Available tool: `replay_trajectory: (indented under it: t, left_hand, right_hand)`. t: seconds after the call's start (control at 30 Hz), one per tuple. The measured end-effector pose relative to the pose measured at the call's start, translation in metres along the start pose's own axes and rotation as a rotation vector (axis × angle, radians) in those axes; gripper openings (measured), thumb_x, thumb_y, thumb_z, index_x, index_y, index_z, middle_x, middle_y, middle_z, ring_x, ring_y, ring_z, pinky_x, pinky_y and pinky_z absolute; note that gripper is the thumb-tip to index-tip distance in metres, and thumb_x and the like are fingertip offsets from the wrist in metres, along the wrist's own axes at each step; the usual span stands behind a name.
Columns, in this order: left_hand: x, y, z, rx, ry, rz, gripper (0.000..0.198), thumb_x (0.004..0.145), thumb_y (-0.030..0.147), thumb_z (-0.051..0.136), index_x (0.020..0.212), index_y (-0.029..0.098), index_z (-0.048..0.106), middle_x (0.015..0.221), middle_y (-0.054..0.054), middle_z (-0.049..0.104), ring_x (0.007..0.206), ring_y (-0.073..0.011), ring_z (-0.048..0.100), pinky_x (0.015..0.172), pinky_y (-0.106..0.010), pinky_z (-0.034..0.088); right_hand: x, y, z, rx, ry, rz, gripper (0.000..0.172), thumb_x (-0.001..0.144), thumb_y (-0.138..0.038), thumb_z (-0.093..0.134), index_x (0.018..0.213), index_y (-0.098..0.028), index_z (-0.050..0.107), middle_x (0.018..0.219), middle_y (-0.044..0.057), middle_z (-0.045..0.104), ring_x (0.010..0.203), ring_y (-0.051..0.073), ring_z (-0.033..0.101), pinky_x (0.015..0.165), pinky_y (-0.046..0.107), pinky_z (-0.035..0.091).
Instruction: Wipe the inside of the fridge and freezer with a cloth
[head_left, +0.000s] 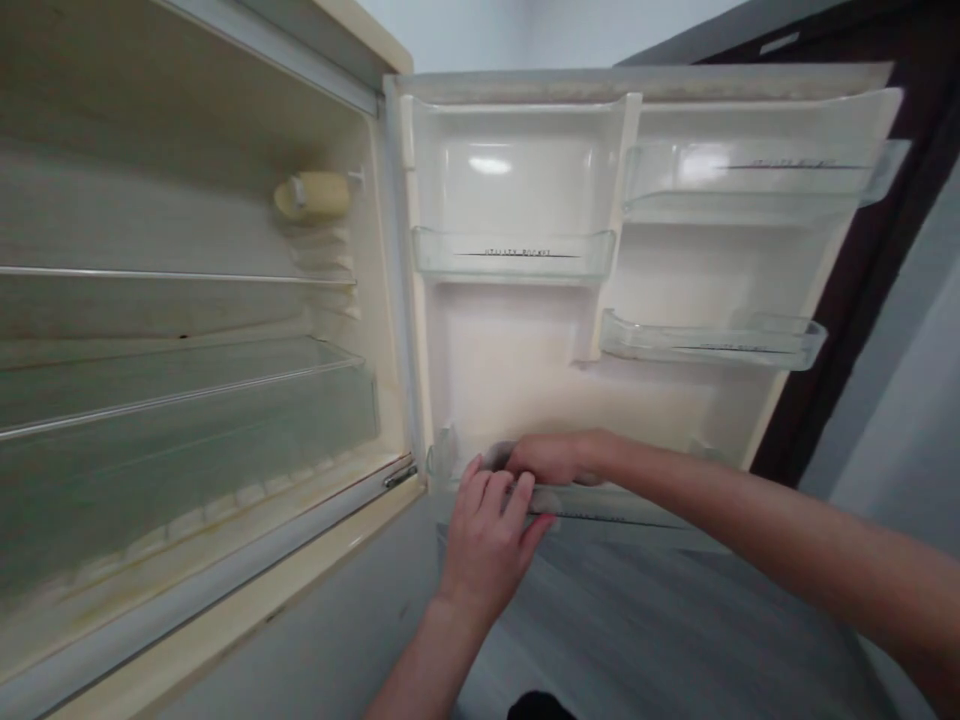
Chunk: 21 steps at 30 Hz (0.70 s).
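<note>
At the bottom of the open fridge door (510, 360), my left hand (486, 535) is closed over the front rim of the lowest clear door shelf (622, 508). Its fingers reach over the edge, and the thumb lies along the outside. My right hand (551, 458) is down inside the same shelf, just behind the left fingertips. Its fingers are curled and mostly hidden. A greyish thing (498, 455), too little of it showing to name, pokes out beside the right hand.
The fridge interior (322, 130) is open on the left, with a glass shelf (180, 278), a clear drawer (225, 440) and a yellowed lamp cover (319, 195). Higher on the door are clear pockets (517, 255). A dark door frame (847, 330) stands at right, above grey flooring (637, 620).
</note>
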<state>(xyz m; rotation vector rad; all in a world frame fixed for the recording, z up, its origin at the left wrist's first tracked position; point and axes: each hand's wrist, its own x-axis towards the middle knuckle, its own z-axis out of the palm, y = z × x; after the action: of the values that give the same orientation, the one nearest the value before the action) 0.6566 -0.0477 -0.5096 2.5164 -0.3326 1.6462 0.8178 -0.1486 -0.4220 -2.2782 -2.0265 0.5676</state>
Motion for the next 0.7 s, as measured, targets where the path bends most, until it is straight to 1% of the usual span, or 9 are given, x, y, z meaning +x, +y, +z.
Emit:
replay_trajectory:
  t: [0.1, 0.17, 0.23, 0.3, 0.4, 0.47, 0.57, 0.63, 0.7]
  left_hand:
    - [-0.001, -0.002, -0.003, -0.008, -0.005, 0.005, 0.047, 0.089, 0.041, 0.076, 0.125, 0.013, 0.065, 0.108, -0.01, 0.069, 0.105, -0.0258, 0.063, 0.114, -0.057, 0.053]
    - [-0.003, -0.004, -0.005, -0.004, 0.001, 0.013, 0.056, 0.09, 0.043, 0.075, 0.133, 0.01, 0.061, 0.113, -0.013, 0.068, 0.111, -0.0266, 0.063, 0.116, -0.056, 0.053]
    - [-0.005, -0.005, -0.006, 0.003, 0.005, 0.016, 0.063, 0.09, 0.044, 0.074, 0.139, 0.008, 0.057, 0.116, -0.015, 0.068, 0.114, -0.0271, 0.063, 0.117, -0.055, 0.053]
    - [-0.007, -0.005, -0.005, 0.004, 0.009, 0.013, 0.066, 0.09, 0.046, 0.075, 0.14, 0.007, 0.055, 0.117, -0.016, 0.067, 0.115, -0.0281, 0.063, 0.116, -0.056, 0.053]
    - [-0.01, -0.005, -0.003, 0.014, 0.036, -0.01, 0.062, 0.088, 0.046, 0.076, 0.136, 0.009, 0.058, 0.121, -0.018, 0.065, 0.125, -0.035, 0.059, 0.11, -0.058, 0.058]
    - [-0.01, -0.004, -0.001, 0.022, 0.057, -0.025, 0.059, 0.087, 0.046, 0.077, 0.131, 0.009, 0.059, 0.12, -0.019, 0.064, 0.129, -0.0388, 0.057, 0.105, -0.057, 0.061]
    - [-0.009, -0.003, -0.002, 0.005, 0.08, -0.009, 0.049, 0.087, 0.043, 0.077, 0.119, 0.01, 0.063, 0.113, -0.017, 0.065, 0.118, -0.0352, 0.063, 0.103, -0.056, 0.062]
    - [-0.008, -0.003, -0.002, -0.008, 0.103, 0.013, 0.043, 0.087, 0.041, 0.077, 0.116, 0.011, 0.065, 0.107, -0.015, 0.066, 0.107, -0.0311, 0.066, 0.103, -0.058, 0.062]
    - [-0.007, -0.004, -0.003, -0.016, 0.126, 0.028, 0.041, 0.089, 0.04, 0.075, 0.116, 0.011, 0.065, 0.104, -0.014, 0.067, 0.103, -0.0288, 0.067, 0.104, -0.058, 0.062]
  right_hand:
    - [0.017, 0.004, 0.003, 0.059, 0.024, -0.096, 0.023, 0.092, -0.015, 0.061, 0.107, -0.012, 0.078, 0.11, 0.01, 0.078, 0.089, 0.018, 0.066, 0.085, 0.029, 0.052]
    - [0.027, 0.007, 0.006, 0.121, 0.035, -0.175, 0.026, 0.09, -0.015, 0.063, 0.113, -0.011, 0.075, 0.117, 0.012, 0.076, 0.098, 0.02, 0.067, 0.092, 0.032, 0.053]
    - [0.037, 0.009, 0.009, 0.194, 0.04, -0.23, 0.026, 0.09, -0.016, 0.062, 0.113, -0.01, 0.073, 0.116, 0.012, 0.075, 0.1, 0.02, 0.067, 0.094, 0.032, 0.053]
    - [0.047, 0.01, 0.01, 0.231, 0.024, -0.247, 0.019, 0.089, -0.013, 0.061, 0.104, -0.011, 0.072, 0.109, 0.01, 0.075, 0.096, 0.019, 0.066, 0.091, 0.029, 0.054]
    - [0.059, 0.008, 0.009, 0.219, -0.012, -0.232, 0.017, 0.081, -0.005, 0.061, 0.094, -0.011, 0.068, 0.099, 0.006, 0.072, 0.09, 0.017, 0.061, 0.085, 0.026, 0.054]
    - [0.064, 0.005, 0.006, 0.183, -0.031, -0.222, 0.016, 0.078, -0.003, 0.062, 0.09, -0.012, 0.066, 0.093, 0.003, 0.07, 0.087, 0.016, 0.059, 0.084, 0.025, 0.053]
    - [0.065, -0.004, 0.001, 0.132, 0.004, -0.17, 0.01, 0.079, -0.005, 0.06, 0.082, -0.015, 0.061, 0.086, 0.0, 0.067, 0.083, 0.015, 0.057, 0.08, 0.024, 0.052]
    - [0.06, -0.015, -0.004, 0.073, 0.062, -0.077, 0.011, 0.082, -0.006, 0.057, 0.079, -0.016, 0.061, 0.084, 0.0, 0.068, 0.081, 0.016, 0.059, 0.076, 0.024, 0.051]
    - [0.05, -0.033, -0.013, -0.08, 0.126, 0.053, 0.012, 0.085, -0.007, 0.057, 0.083, -0.015, 0.065, 0.09, 0.004, 0.072, 0.084, 0.018, 0.064, 0.075, 0.025, 0.05]
